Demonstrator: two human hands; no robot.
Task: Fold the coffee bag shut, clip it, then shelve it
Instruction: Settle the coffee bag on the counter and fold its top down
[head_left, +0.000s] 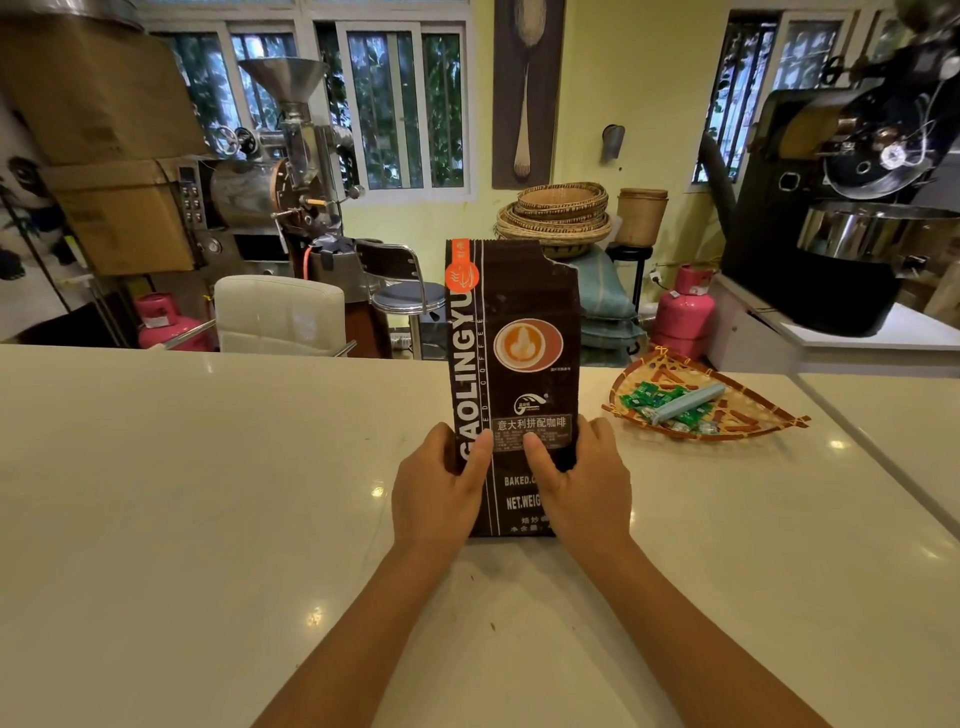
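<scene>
One coffee bag (511, 374) stands upright on the white counter (208, 493), and everything else is placed from it. It is tall, flat and dark brown, with white letters running up its left edge, an orange tab at the top left corner and a round picture of a latte cup on its front. A pale label with Chinese characters sits below that picture. The top edge is unfolded, and its right corner is torn away in a ragged step.

Two bare hands hold the bag's lower half — the left hand (441, 486) wraps the left edge, the right hand (582, 483) wraps the right edge. Each thumb presses flat on the front, and the other fingers curl round behind, so both hands are clamped on the bag.

To the right of the bag, near it on the same counter, lies one fan-shaped woven tray (753, 410). In it rests one long pale-blue clip (685, 402) among several small green packets (644, 397) — too jumbled to count surely.

Behind the bag, past the counter, stand two pink gas cylinders, one far to its left (166, 322) and one to its right (683, 309).
</scene>
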